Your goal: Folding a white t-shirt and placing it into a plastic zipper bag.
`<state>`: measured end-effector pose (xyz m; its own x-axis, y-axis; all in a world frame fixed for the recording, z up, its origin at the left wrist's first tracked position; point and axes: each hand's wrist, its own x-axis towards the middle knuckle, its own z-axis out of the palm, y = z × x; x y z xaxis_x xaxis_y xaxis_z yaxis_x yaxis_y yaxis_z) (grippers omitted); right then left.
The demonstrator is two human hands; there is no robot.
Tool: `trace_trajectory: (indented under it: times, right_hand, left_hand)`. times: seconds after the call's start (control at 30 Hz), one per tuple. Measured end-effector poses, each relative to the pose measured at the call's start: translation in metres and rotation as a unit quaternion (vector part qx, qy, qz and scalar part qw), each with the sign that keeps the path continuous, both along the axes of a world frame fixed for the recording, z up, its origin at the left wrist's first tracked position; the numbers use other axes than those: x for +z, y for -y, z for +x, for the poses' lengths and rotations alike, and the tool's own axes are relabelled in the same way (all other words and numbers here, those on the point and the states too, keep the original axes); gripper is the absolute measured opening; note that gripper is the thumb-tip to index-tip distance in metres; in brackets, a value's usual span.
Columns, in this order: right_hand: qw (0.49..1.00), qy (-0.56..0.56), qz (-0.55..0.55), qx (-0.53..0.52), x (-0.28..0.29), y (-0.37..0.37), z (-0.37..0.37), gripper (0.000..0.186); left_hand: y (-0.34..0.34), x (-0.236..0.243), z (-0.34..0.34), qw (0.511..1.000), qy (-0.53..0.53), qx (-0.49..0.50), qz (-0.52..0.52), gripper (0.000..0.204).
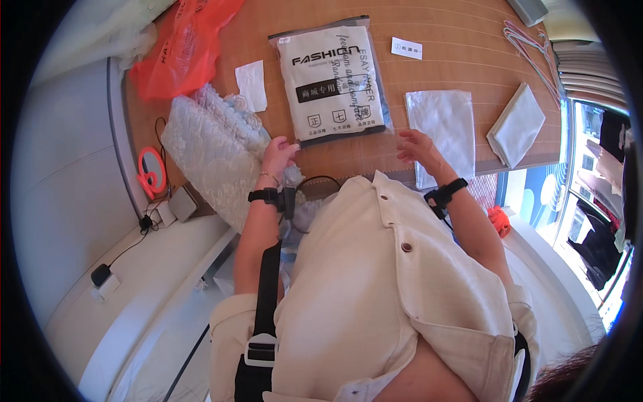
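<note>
A flat zip-top plastic clothing bag (338, 80), white-fronted with dark print and dark edges, lies on the brown table in front of me. Beside its lower left corner is my left hand (279, 155), fingers loosely bent and apart; whether a fingertip touches the corner is hard to see. My right hand (416, 147) hovers off the lower right corner, empty, its fingers curved and spread. Under and next to that hand lies a clear, whitish plastic sleeve (442, 120). Pale textured lace-like fabric (214, 151) is heaped beside my left forearm.
Around the brown tabletop (462, 40) lie an orange-red plastic bag (181, 50), a white paper slip (251, 85), a small printed tag (406, 47), a folded white cloth (516, 125) and thin hangers (532, 57). A round orange-framed mirror (151, 171) and cables are at the left.
</note>
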<state>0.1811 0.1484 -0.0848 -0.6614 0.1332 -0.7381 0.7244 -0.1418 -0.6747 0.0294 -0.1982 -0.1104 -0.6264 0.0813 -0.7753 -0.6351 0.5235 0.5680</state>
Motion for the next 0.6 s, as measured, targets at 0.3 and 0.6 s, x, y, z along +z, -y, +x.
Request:
trace_trajectory:
  times: [0.3,0.6]
  right_hand:
    - [0.991,-0.036,0.121,0.040,0.018,-0.018,0.031,0.033]
    - [0.991,-0.012,0.131,0.032,0.023,-0.007,0.080,0.030]
  left_hand:
    - [-0.090,0.048,0.009,0.816,-0.464,-0.317,-0.138,0.075]
    - [-0.148,0.034,0.048,0.714,-0.321,-0.606,-0.140,0.080]
